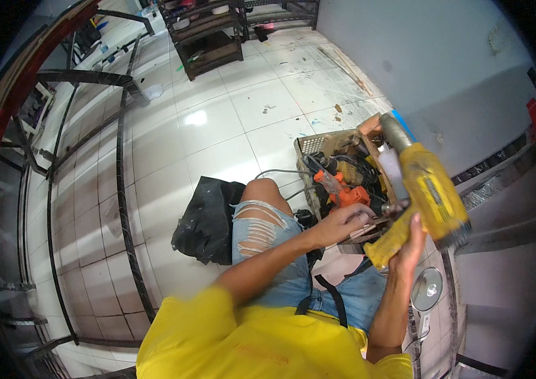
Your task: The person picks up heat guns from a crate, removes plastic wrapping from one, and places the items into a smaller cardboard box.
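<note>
My right hand [407,243] grips the handle of a yellow heat gun [429,192], held up with its metal nozzle pointing away toward the grey wall. My left hand [344,221] reaches across to the gun's handle area, fingers curled near a small dark part beside it; what it touches is blurred. Both hands hover over a crate of tools [309,148] on the floor. I sit with one knee [265,192] raised in torn denim shorts.
The crate holds an orange power tool [344,189], cables and other gear. A black bag [208,218] lies left of my knee. Black metal frames [122,189] stand at the left, a dark shelf [208,38] far back, a grey wall [445,69] at right.
</note>
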Demonstrator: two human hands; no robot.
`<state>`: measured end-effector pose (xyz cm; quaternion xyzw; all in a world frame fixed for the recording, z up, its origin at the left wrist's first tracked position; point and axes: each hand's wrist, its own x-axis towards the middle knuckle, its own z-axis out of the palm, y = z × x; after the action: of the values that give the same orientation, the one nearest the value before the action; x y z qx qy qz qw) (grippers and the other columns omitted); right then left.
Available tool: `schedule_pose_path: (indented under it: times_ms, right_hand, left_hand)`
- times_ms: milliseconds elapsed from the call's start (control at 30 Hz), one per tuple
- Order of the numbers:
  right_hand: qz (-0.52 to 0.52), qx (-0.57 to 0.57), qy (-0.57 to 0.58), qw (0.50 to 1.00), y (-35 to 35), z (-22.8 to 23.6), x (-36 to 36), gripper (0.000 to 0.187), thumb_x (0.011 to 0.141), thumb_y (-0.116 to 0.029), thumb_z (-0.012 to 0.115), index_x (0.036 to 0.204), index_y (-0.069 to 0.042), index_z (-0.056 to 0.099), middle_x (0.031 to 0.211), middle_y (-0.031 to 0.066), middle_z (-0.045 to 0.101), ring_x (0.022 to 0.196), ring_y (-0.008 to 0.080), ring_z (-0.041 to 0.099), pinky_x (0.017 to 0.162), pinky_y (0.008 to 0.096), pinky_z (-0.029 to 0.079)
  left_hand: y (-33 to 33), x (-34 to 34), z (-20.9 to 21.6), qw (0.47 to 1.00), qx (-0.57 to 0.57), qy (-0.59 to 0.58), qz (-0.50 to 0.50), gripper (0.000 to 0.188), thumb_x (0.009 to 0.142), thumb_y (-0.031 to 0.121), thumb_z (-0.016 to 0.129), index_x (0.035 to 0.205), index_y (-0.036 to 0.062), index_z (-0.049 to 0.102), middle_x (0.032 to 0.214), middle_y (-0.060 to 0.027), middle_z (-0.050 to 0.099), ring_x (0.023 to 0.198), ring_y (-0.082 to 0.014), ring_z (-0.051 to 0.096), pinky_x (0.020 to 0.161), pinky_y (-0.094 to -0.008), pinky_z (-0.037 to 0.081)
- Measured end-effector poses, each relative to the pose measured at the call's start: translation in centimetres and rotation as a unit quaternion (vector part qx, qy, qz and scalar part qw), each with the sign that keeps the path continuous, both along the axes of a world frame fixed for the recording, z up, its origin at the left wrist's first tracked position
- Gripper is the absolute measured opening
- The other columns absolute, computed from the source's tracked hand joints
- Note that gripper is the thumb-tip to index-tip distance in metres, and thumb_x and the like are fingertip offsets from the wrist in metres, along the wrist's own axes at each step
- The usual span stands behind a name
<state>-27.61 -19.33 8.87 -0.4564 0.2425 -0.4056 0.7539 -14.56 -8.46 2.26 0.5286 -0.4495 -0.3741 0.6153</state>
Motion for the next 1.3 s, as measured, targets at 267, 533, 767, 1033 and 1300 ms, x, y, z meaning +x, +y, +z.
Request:
schedule_pose_path:
  times_ms: [267, 533, 767, 1033, 1300]
  right_hand:
    - [0.077, 0.008, 0.032, 0.996, 2.3, -2.9, 1.5, 0.040, 0.095, -0.029, 0.057, 0.121, 0.001, 0.051, 0.104, 0.0068, 0.059, 0.087, 0.0149, 0.057, 0.074, 0.0292, 0.048]
    - [0.078, -0.042, -0.002, 0.996, 3.0, -3.8, 1.1, 0.044, 0.097, -0.031, 0.051, 0.125, 0.003, 0.047, 0.108, 0.0135, 0.060, 0.098, 0.0221, 0.060, 0.089, 0.0348, 0.047]
    - [0.008, 0.032, 0.052, 0.998, 2.3, -3.4, 1.6, 0.044, 0.096, -0.034, 0.054, 0.125, -0.002, 0.048, 0.108, 0.0103, 0.060, 0.096, 0.0201, 0.059, 0.086, 0.0341, 0.048]
    - [-0.005, 0.046, 0.041, 0.998, 1.5, -2.9, 1.1, 0.052, 0.096, -0.037, 0.054, 0.134, -0.003, 0.043, 0.119, 0.0102, 0.055, 0.106, 0.0203, 0.057, 0.092, 0.0353, 0.047]
    - [-0.017, 0.050, 0.042, 0.998, 0.5, -3.3, 1.0, 0.061, 0.095, -0.040, 0.053, 0.140, -0.002, 0.036, 0.132, 0.0154, 0.048, 0.114, 0.0276, 0.053, 0.097, 0.0443, 0.045]
  left_hand:
    - [3.3, -0.6, 6.1, 0.985, 0.145, -0.088, -0.019, 0.034, 0.097, 0.030, 0.049, 0.112, -0.0003, 0.050, 0.099, -0.0137, 0.057, 0.092, -0.0233, 0.058, 0.082, -0.0347, 0.047]
    - [21.0, 11.0, -1.0, 0.603, 0.468, -0.436, 0.476, 0.103, 0.064, 0.063, 0.074, 0.138, 0.0008, 0.038, 0.144, -0.0252, 0.034, 0.134, -0.0464, 0.026, 0.102, -0.0681, 0.018]
    - [29.9, 11.0, -12.8, 0.645, 0.641, -0.188, 0.371, 0.101, 0.064, 0.057, 0.078, 0.137, 0.0014, 0.036, 0.136, -0.0219, 0.047, 0.123, -0.0386, 0.049, 0.097, -0.0495, 0.043]
    - [39.7, 16.2, -14.7, 0.609, 0.489, -0.148, 0.607, 0.039, 0.076, 0.028, 0.072, 0.101, -0.0009, 0.065, 0.097, -0.0252, 0.066, 0.096, -0.0388, 0.064, 0.082, -0.0458, 0.049]
    - [50.1, 19.6, -7.3, 0.505, 0.401, -0.132, 0.753, 0.053, 0.074, 0.037, 0.074, 0.097, -0.0089, 0.060, 0.098, -0.0289, 0.063, 0.097, -0.0439, 0.060, 0.087, -0.0453, 0.045]
